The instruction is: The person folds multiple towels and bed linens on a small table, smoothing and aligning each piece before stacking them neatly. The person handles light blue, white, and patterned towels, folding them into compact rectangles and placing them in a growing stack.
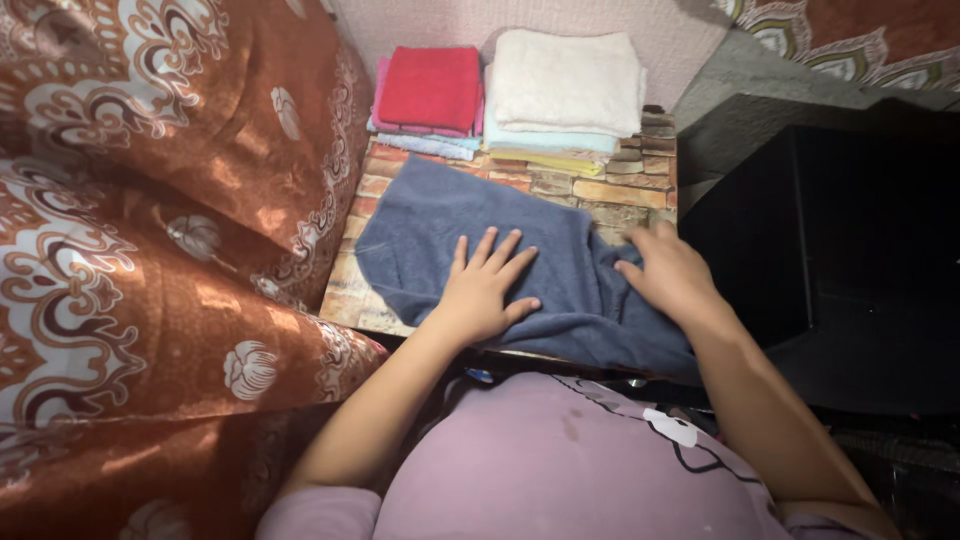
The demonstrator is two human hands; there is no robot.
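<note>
A grey-blue towel (460, 215) lies spread over a small table with a brick-pattern top (620, 190). My left hand (485, 290) rests flat on the towel's middle with its fingers spread. Over at the towel's right edge, my right hand (668, 270) presses on the bunched cloth, fingers curled over it; it is blurred. The towel's near edge hangs over the table's front toward my lap.
Two stacks of folded towels stand at the table's back: one topped in red (430, 88), one topped in white (565, 80). An orange patterned bedcover (150, 250) rises on the left. A black box-like object (830, 260) stands on the right.
</note>
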